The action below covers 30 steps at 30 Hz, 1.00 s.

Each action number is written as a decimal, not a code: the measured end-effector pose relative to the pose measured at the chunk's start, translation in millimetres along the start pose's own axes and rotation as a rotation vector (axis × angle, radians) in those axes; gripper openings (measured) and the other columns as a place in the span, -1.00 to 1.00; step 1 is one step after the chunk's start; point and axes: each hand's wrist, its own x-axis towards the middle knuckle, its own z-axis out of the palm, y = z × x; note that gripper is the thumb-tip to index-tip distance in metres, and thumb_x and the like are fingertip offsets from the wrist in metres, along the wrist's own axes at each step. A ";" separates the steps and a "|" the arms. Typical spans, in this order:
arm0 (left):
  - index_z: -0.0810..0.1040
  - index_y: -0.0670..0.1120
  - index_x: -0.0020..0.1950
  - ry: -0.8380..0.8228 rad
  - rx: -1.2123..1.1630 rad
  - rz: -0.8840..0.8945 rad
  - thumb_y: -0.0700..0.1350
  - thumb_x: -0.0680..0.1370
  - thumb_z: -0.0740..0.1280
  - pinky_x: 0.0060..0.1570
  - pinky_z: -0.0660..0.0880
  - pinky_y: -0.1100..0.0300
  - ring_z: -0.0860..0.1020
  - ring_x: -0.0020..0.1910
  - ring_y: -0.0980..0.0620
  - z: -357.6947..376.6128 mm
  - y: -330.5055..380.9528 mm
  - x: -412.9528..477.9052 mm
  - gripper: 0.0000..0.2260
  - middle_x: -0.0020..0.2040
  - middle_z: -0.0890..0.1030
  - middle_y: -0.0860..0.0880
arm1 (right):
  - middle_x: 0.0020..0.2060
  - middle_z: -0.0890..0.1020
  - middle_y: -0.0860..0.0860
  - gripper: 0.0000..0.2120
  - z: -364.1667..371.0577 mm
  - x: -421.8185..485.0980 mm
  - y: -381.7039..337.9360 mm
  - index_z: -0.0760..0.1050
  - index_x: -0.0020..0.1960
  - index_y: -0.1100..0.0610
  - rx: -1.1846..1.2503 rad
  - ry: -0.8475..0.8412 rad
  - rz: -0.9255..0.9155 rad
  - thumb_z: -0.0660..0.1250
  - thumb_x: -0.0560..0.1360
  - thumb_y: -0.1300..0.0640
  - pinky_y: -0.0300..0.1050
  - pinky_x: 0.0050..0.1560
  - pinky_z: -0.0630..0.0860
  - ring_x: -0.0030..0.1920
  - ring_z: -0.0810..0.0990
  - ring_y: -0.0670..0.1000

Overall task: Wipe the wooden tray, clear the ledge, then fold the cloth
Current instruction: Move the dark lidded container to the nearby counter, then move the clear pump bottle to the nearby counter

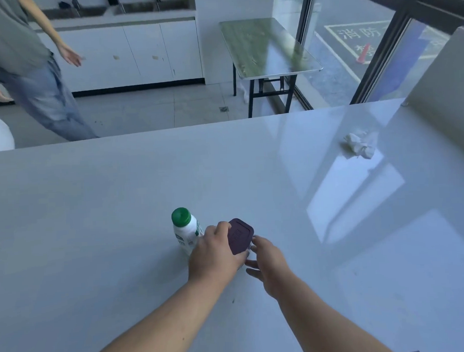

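Purple-lidded container is what you've got both hands on right now, sitting on the pale glossy surface right beside the white bottle with the green cap. Your left hand is curled over the near-left edge of it, fingers wrapped round the side, so that one looks like a real grip. Your right hand is half open, fingertips just touching the right side near the lid corner, more steadying than holding. My guess is it's a small rigid plastic tub, light, with a lid that could pop if you lift by the lid alone, so take it by the body walls with the lid pinned under your thumb. That surface looks slick, so it'll slide rather than tip if you nudge it, and the bottle is tall and close enough to knock over, so mind your left knuckles. As for the cloth, the only candidate I see is the crumpled white wad far off to your right, well apart from your hands, and it could just as well be paper. It'll be soft and floppy, so pinch a corner and shake it flat. No wooden tray in view at all.
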 end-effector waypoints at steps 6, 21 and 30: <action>0.41 0.01 0.49 0.050 0.189 0.238 0.38 0.41 0.38 0.32 0.44 0.00 0.42 0.42 -0.13 5.6 18.5 -1.6 -0.25 0.51 0.44 -0.04 | 0.37 0.54 0.06 -0.42 -26.2 -9.8 0.3 0.37 0.54 0.04 -0.292 0.136 -0.213 0.19 0.56 -0.14 -0.03 0.20 0.46 0.27 0.52 0.07; 0.14 0.13 0.66 -0.328 0.275 0.927 0.53 0.40 0.21 0.58 0.14 -0.03 0.13 0.63 -0.06 119.4 359.5 -129.7 -0.09 0.68 0.17 0.02 | 0.66 0.19 0.07 -0.16 -428.3 -219.2 103.7 0.03 0.68 -0.03 -0.969 1.037 -0.156 -0.01 0.52 -0.43 0.21 0.60 0.08 0.65 0.06 0.23; 0.12 0.15 0.66 -0.548 0.254 1.311 0.50 0.44 0.26 0.53 0.20 -0.02 0.11 0.62 0.00 234.7 547.2 -378.4 -0.12 0.68 0.15 0.07 | 0.65 0.19 0.03 -0.23 -607.0 -375.7 300.0 0.08 0.67 -0.02 -0.569 1.294 0.126 0.05 0.58 -0.38 0.12 0.62 0.08 0.65 0.07 0.17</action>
